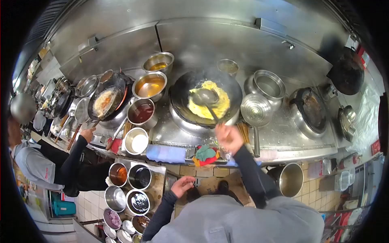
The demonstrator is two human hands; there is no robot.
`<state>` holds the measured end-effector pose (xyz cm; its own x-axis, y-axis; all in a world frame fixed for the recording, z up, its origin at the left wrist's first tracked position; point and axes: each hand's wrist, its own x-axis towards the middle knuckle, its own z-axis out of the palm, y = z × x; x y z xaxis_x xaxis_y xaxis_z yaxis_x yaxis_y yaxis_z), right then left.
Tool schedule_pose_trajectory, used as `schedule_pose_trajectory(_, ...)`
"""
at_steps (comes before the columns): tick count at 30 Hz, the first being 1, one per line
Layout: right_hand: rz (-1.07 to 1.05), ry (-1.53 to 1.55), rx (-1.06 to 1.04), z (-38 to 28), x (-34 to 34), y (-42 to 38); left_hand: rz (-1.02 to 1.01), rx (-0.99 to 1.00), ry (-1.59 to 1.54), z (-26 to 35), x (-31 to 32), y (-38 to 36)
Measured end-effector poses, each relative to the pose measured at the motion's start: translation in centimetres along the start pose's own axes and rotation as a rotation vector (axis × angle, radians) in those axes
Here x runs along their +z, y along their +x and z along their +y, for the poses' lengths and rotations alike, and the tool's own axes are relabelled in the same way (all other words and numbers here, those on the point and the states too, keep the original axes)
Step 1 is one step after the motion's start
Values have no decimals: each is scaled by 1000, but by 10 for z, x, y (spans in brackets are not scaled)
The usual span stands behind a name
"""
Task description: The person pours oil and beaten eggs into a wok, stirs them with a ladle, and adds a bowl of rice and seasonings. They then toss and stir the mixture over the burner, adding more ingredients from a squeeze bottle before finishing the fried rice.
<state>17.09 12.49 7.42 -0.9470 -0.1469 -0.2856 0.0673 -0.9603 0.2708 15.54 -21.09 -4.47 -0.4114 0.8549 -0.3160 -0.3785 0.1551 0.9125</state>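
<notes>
The right hand (pixel 228 137) grips the ladle (pixel 205 97) over the egg (pixel 210 103) in the steaming wok (pixel 178 95); the left hand (pixel 182 185) hangs loosely open, empty. A hard push could slop egg over the rim.

Woks: three on the burners — one with egg (pixel 206 99), one with frying food (pixel 106 101), one dark (pixel 312 109).
Ladles: one (pixel 204 97).
Perforated skimmers: one (pixel 256 109).
Sauce pots beside the egg wok: four, (pixel 158 61), (pixel 150 85), (pixel 141 111), (pixel 136 141).
People: two.
Cloths on the counter edge: one bundle (pixel 206 154).
</notes>
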Motion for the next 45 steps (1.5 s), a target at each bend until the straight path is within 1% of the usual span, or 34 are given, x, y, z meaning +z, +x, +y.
schedule_pose_trajectory(1, -32, 85, -13, -25, 14, 1, -61, 85, 26, 3, 2, 4)
schedule_pose_trajectory(2, -82, 51, -13, -40, 19, 10, -106, 45, 80, 22, 7, 7)
schedule_pose_trajectory(3, -69, -106, -120, -49, -3, 26, -107, 56, 83, 29, 9, 9)
schedule_pose_trajectory(5, 157, -364, -236, -23, -40, 47, -172, 31, 121, 45, 11, 16)
schedule_pose_trajectory(6, 122, -360, -245, 8, -54, 44, -169, 57, 110, 52, 13, 17)
schedule_pose_trajectory(7, 204, -349, -277, 37, -44, 31, -167, 60, 117, 59, 17, 16)
schedule_pose_trajectory(8, 190, -272, -190, 44, -18, 16, -159, 109, 110, 67, 19, 18)
schedule_pose_trajectory(9, 185, -189, -102, 36, -1, 2, -152, 150, 98, 71, 22, 20)
schedule_pose_trajectory(10, 165, 10, -38, 0, 14, -2, -147, 137, 147, 71, 23, 22)
schedule_pose_trajectory(11, -17, -66, -71, -29, 14, -6, -147, 155, 61, 69, 28, 25)
schedule_pose_trajectory(13, -4, -188, -62, -74, -6, 18, -160, 131, 80, 73, 33, 34)
schedule_pose_trajectory(15, 233, -542, -334, -29, -25, 28, -134, 117, 162, 89, 40, 42)
schedule_pose_trajectory(16, 181, -349, -207, -8, -38, 24, -85, 182, 185, 95, 42, 46)
schedule_pose_trajectory(17, 232, -351, -226, 26, -30, 14, -37, 244, 204, 100, 45, 49)
schedule_pose_trajectory(18, 181, -299, -147, 34, -19, 8, 22, 190, 229, 104, 45, 52)
schedule_pose_trajectory(19, 136, -242, -69, 36, -16, 3, 19, 178, 226, 108, 45, 55)
schedule_pose_trajectory(21, 96, -75, 44, -25, 9, 5, 22, 314, 88, 113, 52, 63)
schedule_pose_trajectory(22, 45, -65, -4, -50, 11, 12, 8, 280, 131, 115, 51, 66)
schedule_pose_trajectory(23, 100, -183, -81, -57, 7, 20, 10, 277, 122, 115, 57, 66)
schedule_pose_trajectory(25, 194, -461, -211, -46, -38, 38, -55, 336, 137, 125, 57, 69)
schedule_pose_trajectory(26, 271, -351, -195, -22, -46, 30, -66, 320, 126, 126, 57, 68)
schedule_pose_trajectory(27, 280, -456, -270, 9, -45, 16, -63, 330, 129, 125, 57, 68)
schedule_pose_trajectory(29, 271, -373, -161, 27, -27, -10, -36, 284, 80, 120, 57, 69)
schedule_pose_trajectory(31, 314, -542, -74, -1, 2, -24, -56, 286, 101, 116, 56, 68)
schedule_pose_trajectory(32, 319, -823, -47, -21, 12, -25, -67, 284, 98, 112, 57, 66)
schedule_pose_trajectory(33, 391, -1205, -121, -22, 34, -29, -82, 282, 97, 109, 58, 65)
schedule_pose_trajectory(35, 490, -1934, -205, -46, 39, -17, -101, 299, 93, 104, 57, 65)
schedule_pose_trajectory(37, 258, -2790, -995, -85, 9, 9, -127, 240, 51, 101, 53, 65)
schedule_pose_trajectory(38, 394, -2863, -817, -85, 21, 6, -134, 244, 56, 102, 54, 65)
schedule_pose_trajectory(39, 401, -2865, -813, -87, 27, 2, -138, 242, 52, 101, 54, 66)
schedule_pose_trajectory(41, 728, -3104, -706, -93, 33, -8, -146, 257, 49, 99, 54, 69)
schedule_pose_trajectory(42, 797, -3142, -717, -102, 25, -16, -147, 236, 55, 101, 55, 70)
schedule_pose_trajectory(43, 802, -3148, -703, -109, 16, -25, -149, 233, 46, 100, 56, 72)
schedule_pose_trajectory(45, 941, -3034, -805, -111, -9, -47, -129, 238, 68, 97, 56, 76)
